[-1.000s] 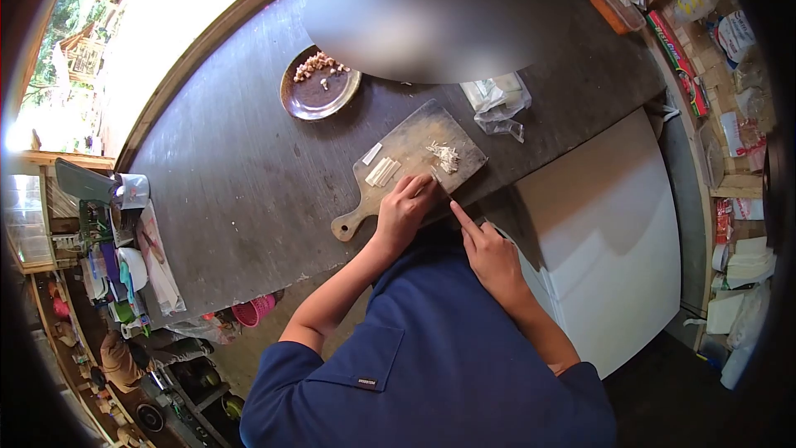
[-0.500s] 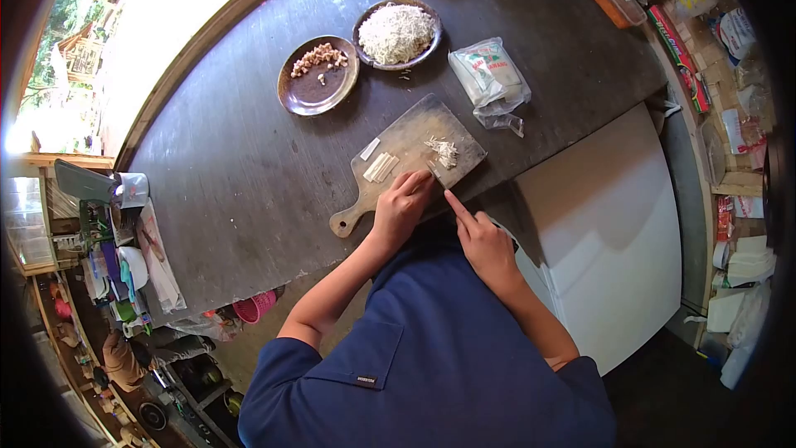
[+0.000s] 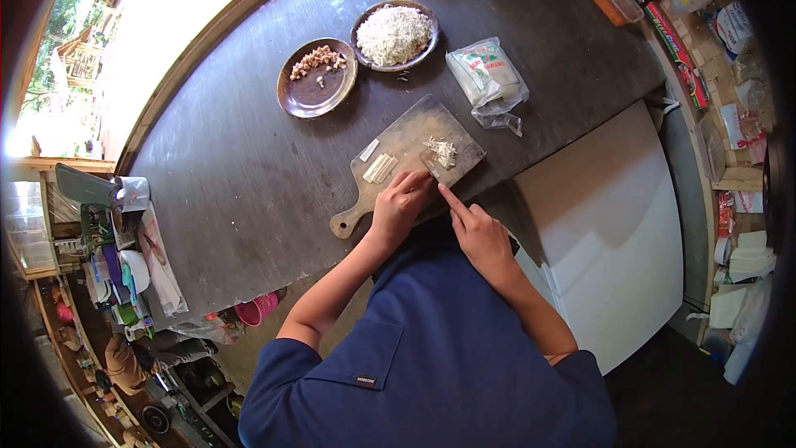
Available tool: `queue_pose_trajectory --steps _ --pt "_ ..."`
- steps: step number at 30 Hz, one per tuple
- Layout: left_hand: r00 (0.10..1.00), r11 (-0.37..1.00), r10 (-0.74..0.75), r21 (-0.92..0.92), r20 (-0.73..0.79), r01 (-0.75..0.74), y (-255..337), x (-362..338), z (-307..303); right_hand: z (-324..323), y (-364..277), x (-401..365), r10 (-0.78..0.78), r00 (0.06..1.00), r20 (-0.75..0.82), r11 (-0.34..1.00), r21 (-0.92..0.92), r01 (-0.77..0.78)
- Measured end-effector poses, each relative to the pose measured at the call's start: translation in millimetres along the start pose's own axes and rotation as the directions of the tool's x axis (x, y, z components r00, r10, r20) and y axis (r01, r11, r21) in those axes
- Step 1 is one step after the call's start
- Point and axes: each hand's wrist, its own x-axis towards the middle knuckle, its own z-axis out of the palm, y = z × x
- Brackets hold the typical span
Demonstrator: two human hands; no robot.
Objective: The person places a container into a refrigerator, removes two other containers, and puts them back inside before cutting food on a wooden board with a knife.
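On the paddle-shaped wooden cutting board (image 3: 410, 129), my left hand (image 3: 400, 203) presses down with its fingers curled together; what lies under them is hidden. My right hand (image 3: 481, 236) grips a knife (image 3: 432, 171), forefinger stretched along its back, the blade close beside my left fingertips. The handle is hidden in my palm. Just beyond the blade lies a small heap of thin white shreds (image 3: 442, 152). Several pale flat strips (image 3: 380, 168) sit together at the board's left side, with a separate strip (image 3: 369, 149) above them.
Behind the board stand a brown plate (image 3: 311, 104) with small brownish pieces and a bowl (image 3: 356, 37) heaped with white shreds. A clear plastic packet (image 3: 487, 75) of white blocks lies to the right. The dark table's (image 3: 240, 224) front edge is near me; a white panel (image 3: 613, 232) stands at right.
My right hand and the knife have shifted slightly up and to the left, closer to my left fingers. The food and dishes stay in place.
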Motion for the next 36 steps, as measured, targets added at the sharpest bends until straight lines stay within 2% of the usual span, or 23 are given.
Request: queue_pose_trajectory --steps 6,12,15,18,21,24,30,33,36 --pt "1.0 1.0 -0.017 -0.001 0.002 0.017 0 -3 1 -12 -2 -20 0.054 0.995 0.085 0.998 0.026 -0.056" --pt "0.999 0.999 -0.038 -0.027 -0.018 0.037 0 -2 2 1 -4 2 -0.003 1.0 0.01 1.0 -0.005 0.003" --pt "0.999 1.0 -0.007 0.0 -0.032 0.007 -3 -3 5 -10 -7 -10 0.008 0.999 0.053 1.0 -0.014 -0.007" --pt "0.998 0.998 -0.061 -0.019 -0.029 0.06 1 -3 4 -10 -6 -20 0.052 0.994 0.097 0.999 -0.009 -0.051" --pt "0.998 0.998 -0.046 -0.054 -0.046 0.043 0 0 2 -1 -3 -5 0.029 0.998 0.061 1.0 -0.007 -0.028" --pt "0.998 0.997 -0.038 -0.064 -0.056 0.034 0 -1 3 -3 -5 3 -0.001 0.999 0.037 1.0 0.024 0.0" --pt "0.996 0.996 -0.081 -0.045 -0.048 0.079 4 -2 3 -13 -4 -13 0.025 0.995 0.097 0.997 0.075 -0.032" --pt "0.998 0.998 -0.048 -0.034 -0.05 0.046 1 -5 6 -6 -3 1 0.017 0.997 0.076 0.99 0.136 -0.027" --pt "0.993 0.995 -0.095 -0.045 -0.071 0.092 5 -6 7 -6 -4 9 -0.003 0.999 0.05 0.99 0.142 -0.004"
